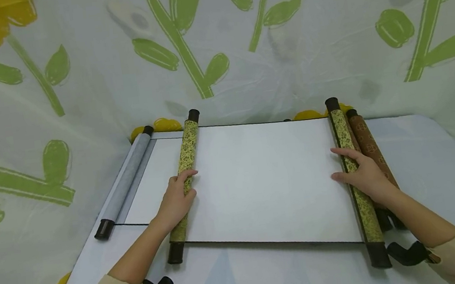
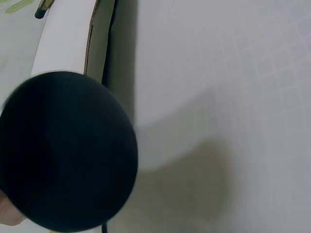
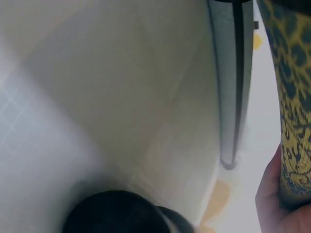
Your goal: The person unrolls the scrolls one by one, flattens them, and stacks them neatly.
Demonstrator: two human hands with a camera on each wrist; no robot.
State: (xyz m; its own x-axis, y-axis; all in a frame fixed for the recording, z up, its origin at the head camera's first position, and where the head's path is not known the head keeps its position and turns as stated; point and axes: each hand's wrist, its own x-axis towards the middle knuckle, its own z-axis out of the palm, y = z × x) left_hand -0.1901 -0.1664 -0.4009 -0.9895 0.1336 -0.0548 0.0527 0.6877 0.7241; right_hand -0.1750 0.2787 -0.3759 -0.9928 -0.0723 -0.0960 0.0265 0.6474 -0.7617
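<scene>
A hanging scroll lies partly unrolled, its blank white sheet (image 1: 267, 180) stretched between two rolled ends in yellow-green patterned cloth with black knobs. My left hand (image 1: 173, 202) grips the left roll (image 1: 189, 149) around its middle, thumb and forefinger over its inner side. Around the right roll (image 1: 342, 131) are the thumb and fingers of my right hand (image 1: 363, 172), their tips at the sheet's edge. In the right wrist view the patterned roll (image 3: 294, 116) rests against that hand (image 3: 279, 208). A dark round end (image 2: 68, 150) covers much of the left wrist view.
Left of the scroll lies a grey roll (image 1: 130, 174) with black ends, a white sheet (image 1: 155, 180) beside it running toward the patterned roll. Brown patterned rolls (image 1: 367, 140) lie close behind my right hand. A flower-printed cloth (image 1: 86, 84) hangs behind the pale table (image 1: 418, 150).
</scene>
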